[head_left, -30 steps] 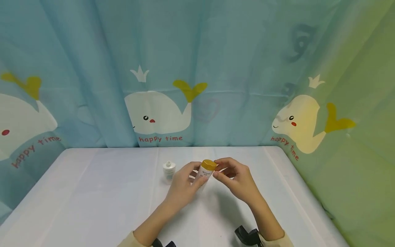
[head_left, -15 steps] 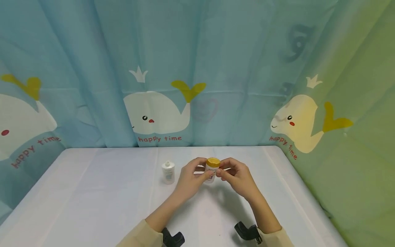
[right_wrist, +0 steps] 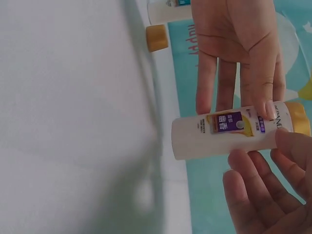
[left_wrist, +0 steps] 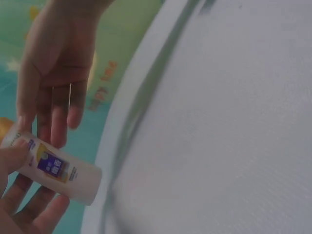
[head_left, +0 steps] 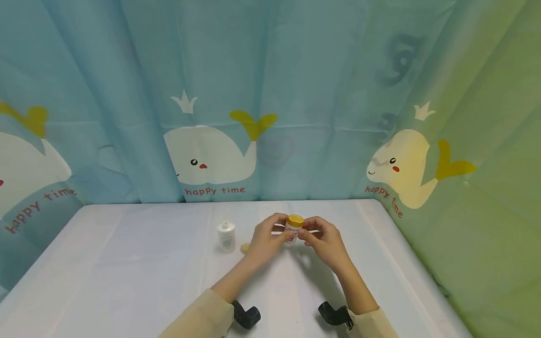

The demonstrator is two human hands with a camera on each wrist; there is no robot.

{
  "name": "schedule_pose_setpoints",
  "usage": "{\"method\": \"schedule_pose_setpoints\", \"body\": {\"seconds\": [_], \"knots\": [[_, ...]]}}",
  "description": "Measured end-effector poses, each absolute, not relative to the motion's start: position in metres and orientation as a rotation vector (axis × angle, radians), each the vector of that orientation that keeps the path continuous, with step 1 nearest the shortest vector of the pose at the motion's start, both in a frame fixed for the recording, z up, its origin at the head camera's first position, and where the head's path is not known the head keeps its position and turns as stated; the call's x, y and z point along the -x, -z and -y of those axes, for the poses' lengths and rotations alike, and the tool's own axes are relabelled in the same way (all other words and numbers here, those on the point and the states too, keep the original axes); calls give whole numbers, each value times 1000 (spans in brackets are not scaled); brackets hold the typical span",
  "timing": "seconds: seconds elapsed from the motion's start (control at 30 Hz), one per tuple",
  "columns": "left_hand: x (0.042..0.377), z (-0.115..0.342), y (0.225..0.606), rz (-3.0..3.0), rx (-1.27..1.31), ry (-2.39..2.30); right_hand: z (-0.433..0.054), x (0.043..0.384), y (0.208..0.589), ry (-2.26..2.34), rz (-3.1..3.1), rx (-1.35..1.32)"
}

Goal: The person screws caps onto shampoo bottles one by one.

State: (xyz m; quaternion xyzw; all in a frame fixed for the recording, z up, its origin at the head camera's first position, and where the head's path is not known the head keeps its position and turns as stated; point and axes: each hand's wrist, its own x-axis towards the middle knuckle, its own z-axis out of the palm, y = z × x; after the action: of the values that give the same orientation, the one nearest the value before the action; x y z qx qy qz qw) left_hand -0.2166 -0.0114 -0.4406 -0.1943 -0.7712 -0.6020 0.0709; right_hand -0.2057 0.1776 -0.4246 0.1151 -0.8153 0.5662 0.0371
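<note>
A white bottle with a gold cap is raised above the table, between the hands. Its purple label faces the wrist cameras. My left hand grips the bottle's body from the left, thumb in front and fingers behind. From the other side, my right hand pinches the bottle just under the cap; its lower fingers are loosely bent away from the bottle. A second, uncapped bottle stands upright on the table to the left. Beside it lies a loose gold cap, partly behind my left hand.
The white table reaches back to a blue-green curtain printed with whales, which also runs along the right side. Black camera mounts sit at both wrists, close above the tabletop.
The held bottle has shifted right and turned more upright. My left arm has moved right, uncovering the loose gold cap. My right hand has come onto the bottle's neck area.
</note>
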Motion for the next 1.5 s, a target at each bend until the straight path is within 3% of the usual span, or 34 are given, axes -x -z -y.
{"method": "schedule_pose_setpoints", "body": {"seconds": [0.97,1.5], "knots": [[213,19,443,2467,468,1725,-182,204,421,-1591,2557,-328],[154,79,383,2499,586,1687,-183,183,372,-1492,2409,-445]]}}
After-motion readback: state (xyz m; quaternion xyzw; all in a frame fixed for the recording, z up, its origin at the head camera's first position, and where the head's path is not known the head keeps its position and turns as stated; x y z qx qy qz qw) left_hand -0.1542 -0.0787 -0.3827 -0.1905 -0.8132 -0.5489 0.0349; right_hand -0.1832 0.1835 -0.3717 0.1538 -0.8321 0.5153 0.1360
